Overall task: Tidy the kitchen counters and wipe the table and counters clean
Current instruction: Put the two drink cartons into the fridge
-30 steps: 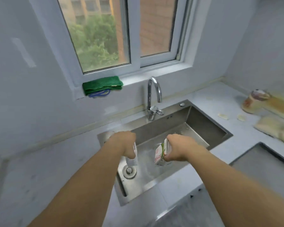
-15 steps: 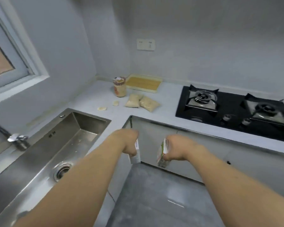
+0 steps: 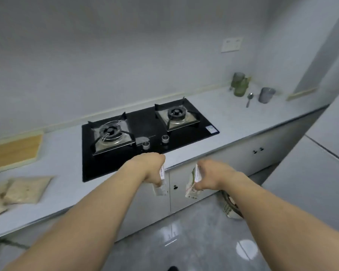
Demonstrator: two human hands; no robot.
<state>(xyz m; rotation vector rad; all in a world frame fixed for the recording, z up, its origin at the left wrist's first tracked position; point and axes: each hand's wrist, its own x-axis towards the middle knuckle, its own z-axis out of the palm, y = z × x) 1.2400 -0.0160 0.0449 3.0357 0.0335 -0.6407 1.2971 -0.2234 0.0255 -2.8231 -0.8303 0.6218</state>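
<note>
My left hand (image 3: 150, 169) grips a small white carton (image 3: 161, 182) with red print, held in front of the counter edge below the stove. My right hand (image 3: 209, 176) grips a second small carton (image 3: 192, 183), white with green and red print, at the same height. Both cartons hang over the floor before the cabinet doors. The grey counter (image 3: 233, 122) runs from the left edge to the far right.
A black two-burner gas hob (image 3: 145, 133) sits mid-counter. Two pale food bags (image 3: 22, 189) and a wooden board (image 3: 12, 151) lie at left. Green cups (image 3: 240, 85), a spoon (image 3: 249, 99) and a grey cup (image 3: 266, 94) stand at right. A basket (image 3: 231, 206) sits on the floor.
The view has swung right from the sink, past the corner, to the hob. Both hands keep hold of their cartons and have travelled with the turn.
</note>
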